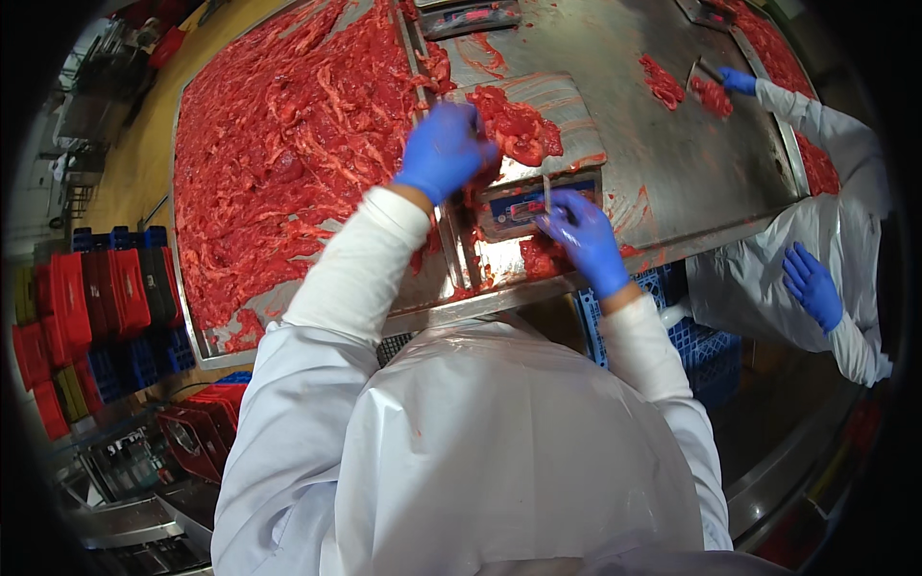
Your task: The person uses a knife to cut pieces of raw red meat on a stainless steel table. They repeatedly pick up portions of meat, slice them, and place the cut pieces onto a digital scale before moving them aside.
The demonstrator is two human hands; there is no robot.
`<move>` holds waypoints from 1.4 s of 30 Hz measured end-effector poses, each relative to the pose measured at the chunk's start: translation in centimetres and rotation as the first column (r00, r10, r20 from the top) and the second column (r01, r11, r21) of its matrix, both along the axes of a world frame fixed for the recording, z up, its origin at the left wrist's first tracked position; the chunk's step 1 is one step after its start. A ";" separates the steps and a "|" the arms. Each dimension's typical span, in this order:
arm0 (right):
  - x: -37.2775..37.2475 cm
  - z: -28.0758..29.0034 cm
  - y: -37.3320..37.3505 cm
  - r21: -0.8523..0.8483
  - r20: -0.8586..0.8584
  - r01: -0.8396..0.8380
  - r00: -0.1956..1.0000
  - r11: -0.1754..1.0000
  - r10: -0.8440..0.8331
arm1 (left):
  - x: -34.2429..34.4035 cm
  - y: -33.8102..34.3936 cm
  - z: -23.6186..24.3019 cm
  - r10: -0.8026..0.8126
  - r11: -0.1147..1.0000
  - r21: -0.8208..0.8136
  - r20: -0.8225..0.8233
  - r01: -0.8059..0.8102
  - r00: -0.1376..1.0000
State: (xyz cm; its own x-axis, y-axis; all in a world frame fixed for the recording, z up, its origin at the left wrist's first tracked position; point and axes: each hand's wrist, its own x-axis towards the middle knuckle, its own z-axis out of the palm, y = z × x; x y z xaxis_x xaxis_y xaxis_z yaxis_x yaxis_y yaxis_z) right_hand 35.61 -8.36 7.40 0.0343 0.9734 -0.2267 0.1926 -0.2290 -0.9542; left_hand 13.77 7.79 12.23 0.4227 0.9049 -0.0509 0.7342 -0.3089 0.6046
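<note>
Raw red meat pieces (519, 127) lie on the steel pan of a scale (576, 106). My left hand (444, 152), in a blue glove, is at the left side of this meat; its fingers are blurred, and whether they grip any meat is hidden. Just right of the scale's display (523, 207), my right hand (584, 240), also blue-gloved, is closed on a thin, pale, blade-like tool (547, 192) that points up and away from me. Beneath the display, some more meat (544, 257) sits at the table's front edge.
To the left, a wide steel tray (223, 359) is spread with raw meat. At right, a co-worker's gloved hand (738, 81) holds a flat metal tool over meat on the steel table (691, 163). Blue crates (706, 350) stand below; red bins (72, 298) are stacked far left.
</note>
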 end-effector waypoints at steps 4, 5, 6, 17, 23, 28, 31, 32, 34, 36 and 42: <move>0.2 -0.3 5.0 -0.180 -0.218 -0.046 0.976 0.983 0.006 | 0.1 -4.6 -4.4 -0.070 0.976 0.204 -0.031 0.074 0.997; 0.7 -0.1 5.2 -0.222 -0.168 -0.009 0.985 0.975 -0.029 | -0.5 -4.2 -4.7 -0.044 0.984 0.174 0.005 0.043 0.999; 2.0 -1.2 5.0 -0.140 -0.116 0.035 0.992 0.989 -0.052 | -1.4 -3.7 -5.2 -0.017 0.990 0.142 0.039 0.011 0.999; -4.0 -1.6 3.6 -0.295 -0.575 -0.161 0.817 0.942 -0.040 | -5.6 -9.6 -3.3 -0.024 0.943 -0.313 0.266 0.110 0.964; -5.6 -3.0 1.9 -0.336 -0.655 -0.290 0.755 0.896 -0.001 | -14.5 -7.7 -5.7 0.119 0.913 -0.399 0.080 -0.078 0.990; -6.7 -1.9 4.8 -0.319 -0.556 -0.134 0.828 0.938 -0.071 | -9.0 -10.8 -4.9 -0.462 0.850 -0.254 0.058 0.461 0.885; -5.2 -2.2 5.0 -0.236 -0.673 -0.160 0.738 0.958 -0.042 | -13.3 -9.8 -9.1 -0.379 0.901 -0.298 -0.182 0.316 0.907; -4.2 -2.2 4.0 -0.271 -0.687 -0.242 0.727 0.932 -0.011 | -15.1 -9.1 -8.9 -0.158 0.959 -0.258 -0.156 0.115 0.975; -2.5 -1.3 0.9 -0.331 -0.711 -0.405 0.701 0.852 0.057 | -20.6 -6.3 -9.2 0.151 0.966 -0.129 -0.426 -0.225 0.892; -0.6 -0.2 -2.8 -0.221 -0.454 -0.365 0.859 0.904 0.236 | -25.2 -5.9 -7.4 0.329 0.939 0.240 -0.405 -0.247 0.853; 5.1 0.0 -4.0 -0.188 -0.548 0.164 0.801 0.968 -0.242 | -20.0 -0.4 -5.3 0.347 0.909 0.225 0.054 -0.350 0.936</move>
